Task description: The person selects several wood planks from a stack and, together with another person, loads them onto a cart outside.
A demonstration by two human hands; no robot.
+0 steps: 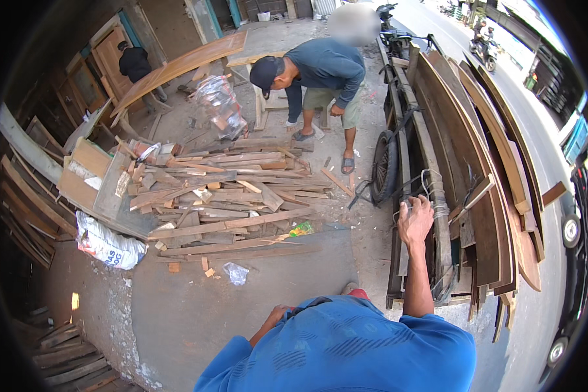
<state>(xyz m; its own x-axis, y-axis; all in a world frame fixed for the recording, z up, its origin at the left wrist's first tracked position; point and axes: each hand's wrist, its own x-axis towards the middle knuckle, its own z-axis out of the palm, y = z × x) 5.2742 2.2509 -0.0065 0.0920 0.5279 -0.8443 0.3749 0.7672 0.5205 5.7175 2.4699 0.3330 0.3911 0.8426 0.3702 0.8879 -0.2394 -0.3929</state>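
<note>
My right arm reaches forward to a wooden side rail of a cart loaded with long planks. There my right hand rests with bent fingers curled over the rail, beside several turns of pale cord wound round it. My left hand is down by my waist, mostly covered by my blue shirt, and its fingers are hidden. Ahead, a person in a dark shirt and cap bends down, one hand low near their feet, beside a big pile of wood offcuts.
A motorbike wheel stands along the cart's left side. Left of the pile lies a white sack; a clear plastic bag lies before it. A long wooden panel slants behind, near another person. A road runs at right.
</note>
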